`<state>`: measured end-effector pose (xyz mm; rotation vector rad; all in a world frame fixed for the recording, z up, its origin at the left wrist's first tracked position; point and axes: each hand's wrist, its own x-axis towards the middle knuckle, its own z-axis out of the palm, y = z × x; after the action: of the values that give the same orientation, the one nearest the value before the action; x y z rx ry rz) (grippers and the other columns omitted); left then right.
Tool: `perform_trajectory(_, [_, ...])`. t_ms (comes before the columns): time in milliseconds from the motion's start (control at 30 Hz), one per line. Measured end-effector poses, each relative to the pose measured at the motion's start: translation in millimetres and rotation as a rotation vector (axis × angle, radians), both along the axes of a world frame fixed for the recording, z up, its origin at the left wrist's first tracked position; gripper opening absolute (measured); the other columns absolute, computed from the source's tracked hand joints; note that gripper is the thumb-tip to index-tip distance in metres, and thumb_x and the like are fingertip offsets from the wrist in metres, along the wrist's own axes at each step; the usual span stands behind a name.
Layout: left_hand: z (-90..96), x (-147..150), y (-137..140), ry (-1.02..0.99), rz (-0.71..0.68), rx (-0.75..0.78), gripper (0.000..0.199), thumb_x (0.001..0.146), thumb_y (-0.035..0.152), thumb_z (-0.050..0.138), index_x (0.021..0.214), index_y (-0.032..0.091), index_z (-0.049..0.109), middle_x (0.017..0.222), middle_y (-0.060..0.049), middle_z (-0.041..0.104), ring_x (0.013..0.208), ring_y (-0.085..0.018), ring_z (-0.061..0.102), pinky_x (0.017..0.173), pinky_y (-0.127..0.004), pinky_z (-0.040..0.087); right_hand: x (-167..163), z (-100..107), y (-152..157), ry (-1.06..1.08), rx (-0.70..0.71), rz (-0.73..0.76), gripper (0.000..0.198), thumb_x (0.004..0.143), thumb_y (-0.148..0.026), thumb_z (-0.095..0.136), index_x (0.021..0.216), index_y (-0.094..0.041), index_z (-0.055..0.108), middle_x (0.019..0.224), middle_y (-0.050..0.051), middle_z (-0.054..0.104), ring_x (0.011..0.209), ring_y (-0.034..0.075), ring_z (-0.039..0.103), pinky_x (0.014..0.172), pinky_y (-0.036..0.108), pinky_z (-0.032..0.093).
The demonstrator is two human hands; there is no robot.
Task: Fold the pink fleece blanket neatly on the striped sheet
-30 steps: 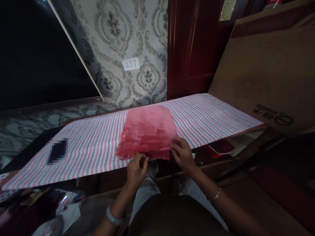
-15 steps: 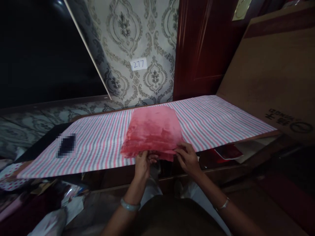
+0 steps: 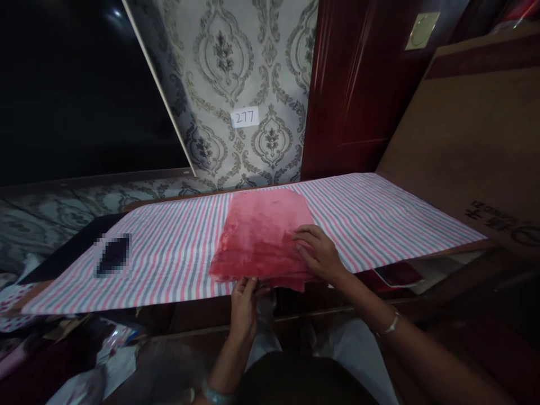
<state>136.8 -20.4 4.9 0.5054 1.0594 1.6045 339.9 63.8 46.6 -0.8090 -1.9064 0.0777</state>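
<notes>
A folded pinkish-red cloth (image 3: 270, 225) with a velvety look lies on a striped cover (image 3: 169, 247). Its near edge hangs slightly over the front of the table. My left hand (image 3: 244, 306) pinches that near edge, thumb on top and the other fingers partly hidden beneath it. On the cloth's right side rests my right hand (image 3: 318, 253), its fingers stretched out to the left across the surface and holding nothing.
A dark blurred-out item (image 3: 113, 256) is on the cover's left part. A large cardboard box (image 3: 472, 129) leans at the right. Behind the table are a large black screen (image 3: 84, 95) and a paper label (image 3: 245, 117) on the wall. Clutter (image 3: 113, 349) lies at lower left.
My right hand has let go of the cloth's near edge and moved up onto its top, fingers now spread. My left hand still pinches the front edge. The view has shifted slightly.
</notes>
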Motion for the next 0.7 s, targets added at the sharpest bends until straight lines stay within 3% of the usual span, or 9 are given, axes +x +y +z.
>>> perform_trajectory(167, [6.2,-3,6,-0.024,-0.010,-0.035,0.036,0.052,0.035,0.088,0.077,0.017,0.069,0.076,-0.002,0.071,0.069,-0.017,0.068,0.066,-0.030,0.058,-48,17,59,-0.236,-0.002,0.135,0.031,0.086,-0.015,0.058,0.117,-0.018,0.064,0.112,0.010,0.064,0.104,0.022,0.060,0.091,0.038,0.052])
perform_trajectory(333, [-10.2,-7,14,-0.077,-0.025,-0.044,0.038,0.053,0.037,0.088,0.081,0.018,0.070,0.081,-0.006,0.075,0.076,-0.024,0.072,0.069,-0.034,0.059,-90,12,118,-0.434,-0.067,0.245,0.033,0.085,-0.015,0.062,0.118,-0.020,0.066,0.112,0.008,0.068,0.105,0.020,0.061,0.093,0.033,0.051])
perform_trajectory(400, [-21.9,-9,18,-0.107,0.020,-0.075,0.041,0.050,0.036,0.089,0.083,0.019,0.070,0.082,-0.006,0.076,0.079,-0.026,0.073,0.071,-0.035,0.059,-99,14,145,-0.533,-0.166,0.181,0.033,0.087,-0.018,0.063,0.119,-0.021,0.067,0.116,0.009,0.068,0.110,0.021,0.061,0.096,0.034,0.049])
perform_trajectory(533, [-44.8,-17,20,-0.054,0.042,-0.156,0.042,0.046,0.037,0.090,0.079,0.020,0.070,0.082,-0.006,0.076,0.081,-0.028,0.073,0.074,-0.037,0.058,-101,27,201,-0.641,-0.375,-0.132,0.035,0.090,-0.021,0.059,0.125,-0.019,0.066,0.128,0.013,0.064,0.120,0.025,0.056,0.099,0.037,0.045])
perform_trajectory(700, [-62.1,-32,18,0.100,0.031,-0.207,0.043,0.044,0.043,0.090,0.075,0.020,0.071,0.083,-0.010,0.076,0.091,-0.032,0.071,0.080,-0.037,0.056,-98,34,243,-0.620,-0.468,-0.315,0.035,0.098,-0.029,0.046,0.117,-0.014,0.070,0.127,0.019,0.064,0.119,0.030,0.057,0.092,0.039,0.046])
